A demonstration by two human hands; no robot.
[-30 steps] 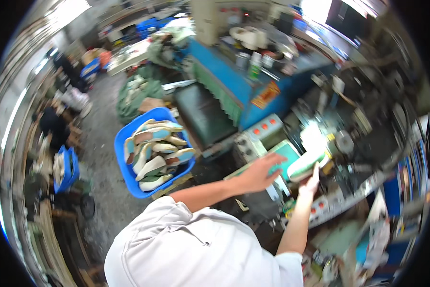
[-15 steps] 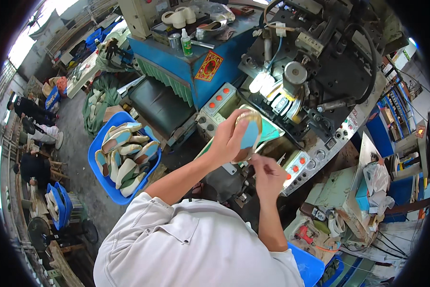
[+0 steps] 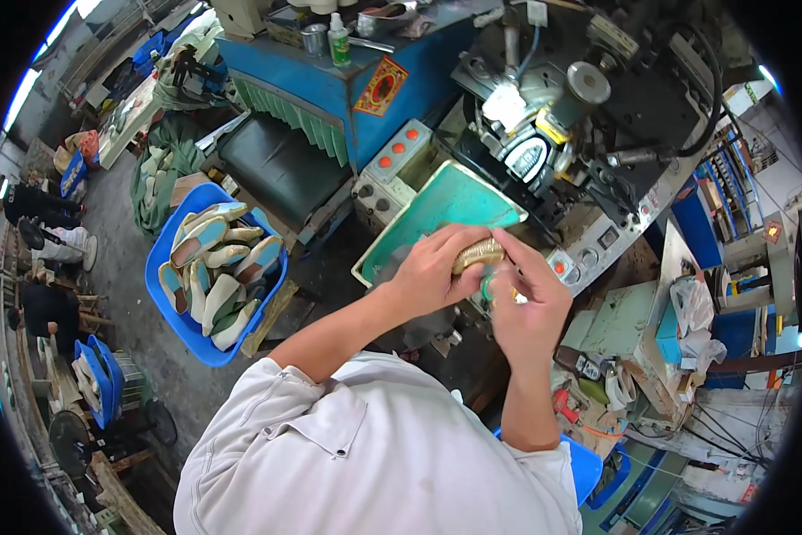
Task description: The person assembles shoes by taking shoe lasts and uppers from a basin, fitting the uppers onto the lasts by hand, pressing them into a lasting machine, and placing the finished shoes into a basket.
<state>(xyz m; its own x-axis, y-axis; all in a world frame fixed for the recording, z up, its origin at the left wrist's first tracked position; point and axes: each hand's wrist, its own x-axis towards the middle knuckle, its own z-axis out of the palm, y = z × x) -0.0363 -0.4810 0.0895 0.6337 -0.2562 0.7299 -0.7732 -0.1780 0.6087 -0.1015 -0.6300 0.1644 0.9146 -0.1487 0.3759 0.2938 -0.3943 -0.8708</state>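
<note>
A half-made shoe [image 3: 477, 257], gold and pleated at its visible end, is held between my hands in front of the machine. My left hand [image 3: 432, 272] grips it from the left, fingers wrapped over it and thumb beneath. My right hand [image 3: 533, 299] is closed at its right side, fingers bent and thumb-side pressed against the gold part; its lower fingers are a little blurred. Most of the shoe is hidden by my fingers. Just beyond my hands lies a green-lined tray [image 3: 445, 207]. Behind it stands the machine's lit working head [image 3: 527, 159].
A blue basket [image 3: 162, 294] of similar shoes stands on the floor at left. Control boxes with red buttons [image 3: 399, 149] flank the tray. A blue cabinet [image 3: 285, 80] carries a spray bottle [image 3: 339, 40]. At right are a cluttered bench [image 3: 619, 308] and a red tool [image 3: 565, 406].
The shoe has turned from showing its blue-and-brown sole to showing its gold end, and has come lower and right. My right hand has risen to it. The view has shifted.
</note>
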